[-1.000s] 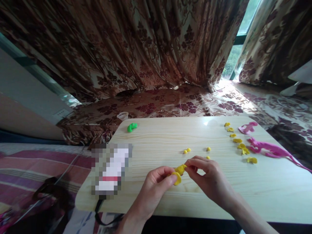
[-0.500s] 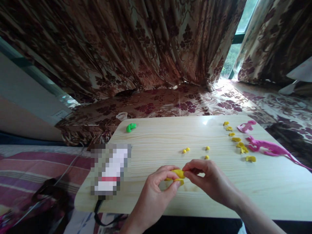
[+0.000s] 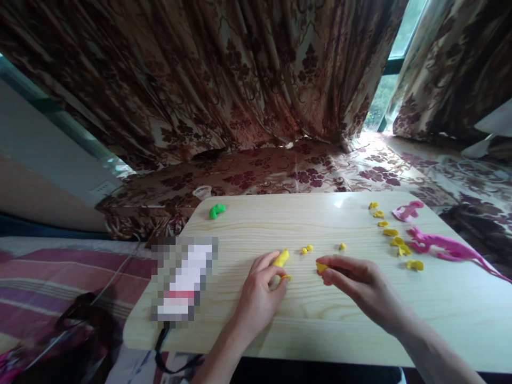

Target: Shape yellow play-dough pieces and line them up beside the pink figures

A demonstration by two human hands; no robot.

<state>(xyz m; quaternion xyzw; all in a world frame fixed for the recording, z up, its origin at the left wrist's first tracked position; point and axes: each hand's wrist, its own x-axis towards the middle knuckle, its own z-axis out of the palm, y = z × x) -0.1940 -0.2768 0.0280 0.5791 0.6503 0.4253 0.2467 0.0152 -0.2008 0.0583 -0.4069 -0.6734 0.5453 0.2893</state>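
On the left of the table lies a flat item, blurred into blocks, with a black strap at its near end. Beyond it, near the far edge, is a bent green lump.

The left hand pinches a thin yellow disc between thumb and finger; a thicker yellow roll is at its outer fingers, though whether they grip it or only touch it I cannot tell. Right of that, two yellow balls sit together, and a single ball lies apart.

The right hand is closed narrowly on a small yellow piece, apart from the roll. Farther right runs a line of curled yellow bits, beside a pink stand and a long pink figure.

The curled bits look already shaped and set aside, while the balls are plain and round and the held pieces are unjoined; how much work remains cannot be judged. No writing or brand is readable.
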